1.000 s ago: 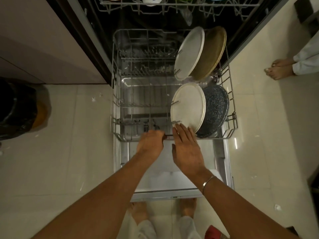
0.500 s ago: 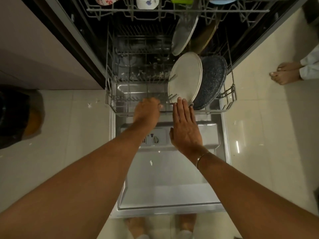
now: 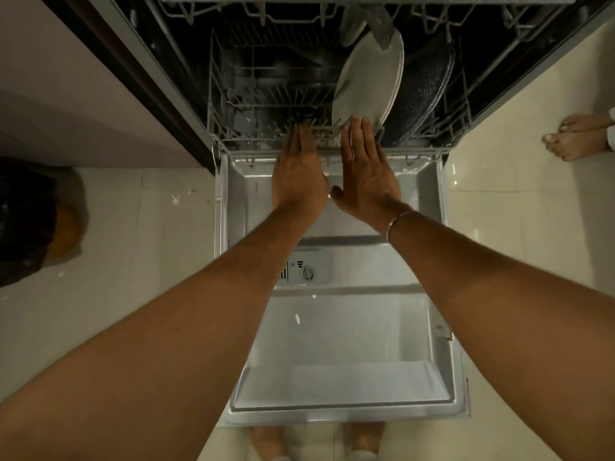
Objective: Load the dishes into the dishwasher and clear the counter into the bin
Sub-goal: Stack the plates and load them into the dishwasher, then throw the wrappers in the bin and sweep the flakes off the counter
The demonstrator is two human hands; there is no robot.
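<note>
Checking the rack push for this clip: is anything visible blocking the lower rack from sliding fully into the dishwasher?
Nothing visible does. The lower rack is nearly inside, both open hands, left hand and right hand, at its front edge; the white plate passes under the upper rack.

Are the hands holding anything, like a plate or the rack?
No. Both the left hand and right hand are flat and open, fingers against the lower rack's front edge.

A pale grey plate [image 3: 367, 81] stands beside a dark speckled plate [image 3: 421, 91] in the silver-grey wire rack [image 3: 233, 141], over cream floor tiles [image 3: 139, 234].
</note>
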